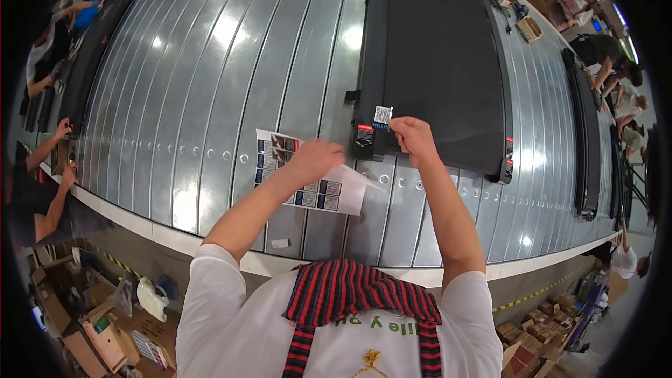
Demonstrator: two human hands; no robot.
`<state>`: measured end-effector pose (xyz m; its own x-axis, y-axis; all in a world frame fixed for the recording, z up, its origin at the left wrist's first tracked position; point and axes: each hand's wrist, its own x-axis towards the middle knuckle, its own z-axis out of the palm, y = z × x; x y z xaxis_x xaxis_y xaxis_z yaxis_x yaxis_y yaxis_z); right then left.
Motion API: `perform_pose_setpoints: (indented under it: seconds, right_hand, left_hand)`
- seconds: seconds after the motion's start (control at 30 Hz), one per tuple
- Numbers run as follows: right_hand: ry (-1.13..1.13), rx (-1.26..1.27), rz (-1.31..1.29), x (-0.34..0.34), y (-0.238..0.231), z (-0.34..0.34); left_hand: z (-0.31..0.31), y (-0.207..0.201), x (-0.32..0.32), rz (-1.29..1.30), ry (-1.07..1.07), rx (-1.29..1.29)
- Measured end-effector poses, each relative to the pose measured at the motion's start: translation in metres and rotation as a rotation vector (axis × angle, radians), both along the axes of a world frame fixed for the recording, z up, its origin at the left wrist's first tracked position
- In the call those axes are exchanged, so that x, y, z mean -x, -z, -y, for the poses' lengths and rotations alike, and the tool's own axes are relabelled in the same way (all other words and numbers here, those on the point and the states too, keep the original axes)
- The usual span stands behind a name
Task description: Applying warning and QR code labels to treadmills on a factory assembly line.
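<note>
In my right hand (416, 138) a small white label (383, 114) with a square code is pinched by its edge. It is over the near left corner of a large flat black panel (444, 63), close to a red-and-black sticker (365, 138) on the panel's frame. My left hand (318, 162) is closed on a white sheet of labels (348, 198), which lies partly curled on the metal slats. Rows of dark and coded labels show on the sheet; my left fingertips are partly hidden.
The metal slatted table (185, 91) has a white front edge (269, 260). A scrap of paper (281, 243) lies near it. Long black assemblies (584, 147) lie to the right. Other people work along both sides. Cardboard boxes (115, 329) stand on the floor below left.
</note>
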<state>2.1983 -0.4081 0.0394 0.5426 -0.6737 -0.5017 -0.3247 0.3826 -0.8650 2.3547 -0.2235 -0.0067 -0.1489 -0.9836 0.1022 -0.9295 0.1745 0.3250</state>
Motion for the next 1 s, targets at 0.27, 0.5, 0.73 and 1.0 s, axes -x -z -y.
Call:
perform_pose_setpoints:
  seconds: [0.27, 0.5, 0.73, 1.0]
  right_hand:
    - [-0.051, -0.145, -0.034, -0.026, 0.018, 0.02]
    - [-0.1, -0.14, -0.117, -0.034, 0.015, 0.015]
    - [-0.087, -0.146, -0.157, -0.036, 0.022, 0.016]
    - [-0.032, -0.146, -0.128, -0.034, 0.023, 0.014]
  left_hand:
    - [0.02, -0.01, 0.005, -0.102, -0.045, -0.007]
    - [0.026, -0.004, 0.0, -0.137, -0.068, -0.013]
    - [0.028, -0.004, 0.0, -0.152, -0.076, -0.021]
    - [0.029, -0.004, -0.004, -0.157, -0.066, -0.031]
